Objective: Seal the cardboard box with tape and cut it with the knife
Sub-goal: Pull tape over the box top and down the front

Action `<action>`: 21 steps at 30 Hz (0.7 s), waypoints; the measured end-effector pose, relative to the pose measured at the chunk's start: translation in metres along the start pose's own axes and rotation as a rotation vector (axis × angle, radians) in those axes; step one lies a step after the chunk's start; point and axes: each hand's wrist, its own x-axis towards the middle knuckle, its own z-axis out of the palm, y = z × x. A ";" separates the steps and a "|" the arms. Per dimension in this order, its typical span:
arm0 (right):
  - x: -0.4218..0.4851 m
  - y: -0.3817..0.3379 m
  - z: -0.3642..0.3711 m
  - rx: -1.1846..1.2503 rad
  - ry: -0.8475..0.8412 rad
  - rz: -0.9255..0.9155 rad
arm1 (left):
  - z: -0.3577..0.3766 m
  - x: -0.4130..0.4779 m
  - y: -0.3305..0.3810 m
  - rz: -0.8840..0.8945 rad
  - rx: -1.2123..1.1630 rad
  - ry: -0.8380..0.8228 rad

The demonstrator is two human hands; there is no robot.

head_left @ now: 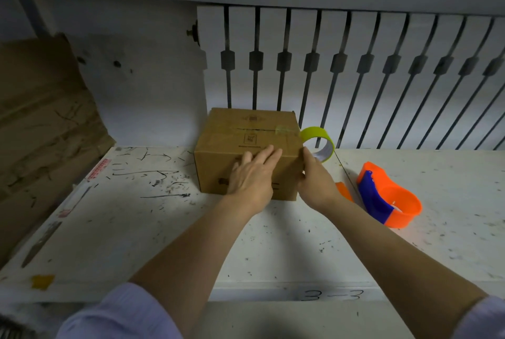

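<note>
A brown cardboard box [246, 147] stands on the white scuffed table [136, 229], towards its far edge, in front of a white slatted wall panel [355, 65]. A yellow-green tape roll [318, 133] sits just beside the box's far right corner, and an orange-and-blue plastic tape dispenser [388, 199] lies on the table well to the right. The left hand [252, 174] lies on the box's near top edge and the right hand [317, 177] is at its near right corner, while a flattened brown cardboard sheet [41, 120] leans at the table's left.

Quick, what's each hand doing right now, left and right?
Left hand: open, fingers flat against the cardboard box.
Right hand: at the box's right edge by the tape roll; fingers hidden, cannot tell its grip.
</note>
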 end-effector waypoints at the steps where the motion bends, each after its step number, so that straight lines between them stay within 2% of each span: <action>1: -0.002 -0.001 0.001 0.001 -0.001 -0.011 | 0.000 -0.002 0.000 -0.014 0.001 -0.011; 14: -0.055 -0.033 0.023 -0.081 -0.034 -0.050 | -0.022 -0.041 -0.014 -0.095 0.002 0.027; 21: -0.094 -0.052 0.036 -0.122 -0.016 -0.212 | -0.040 -0.067 -0.022 -0.113 -0.094 0.061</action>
